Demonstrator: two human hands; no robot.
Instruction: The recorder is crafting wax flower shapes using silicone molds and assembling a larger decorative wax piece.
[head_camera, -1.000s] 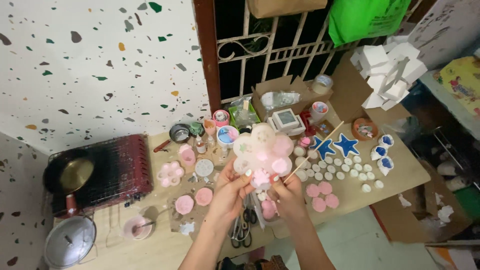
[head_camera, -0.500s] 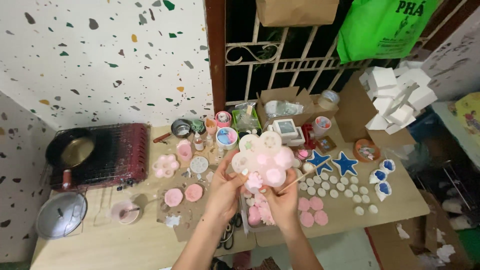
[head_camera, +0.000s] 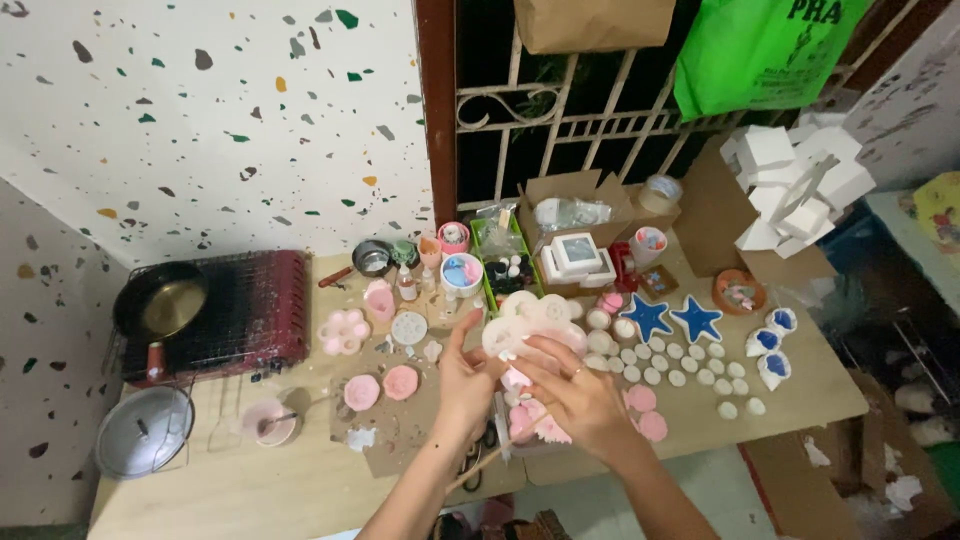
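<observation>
Left hand (head_camera: 465, 375) and right hand (head_camera: 575, 395) grip flower mould (head_camera: 535, 320) mid-table (head_camera: 250, 480).

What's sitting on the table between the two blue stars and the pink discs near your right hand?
In the head view, rows of small white round pieces lie between the blue stars and the pink discs beside the right hand.

Both hands (head_camera: 520, 385) raised, fingers curled.

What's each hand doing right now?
Left hand: closed on the pale flower-shaped mould.
Right hand: fingers resting on the same mould, grip unclear.
</observation>
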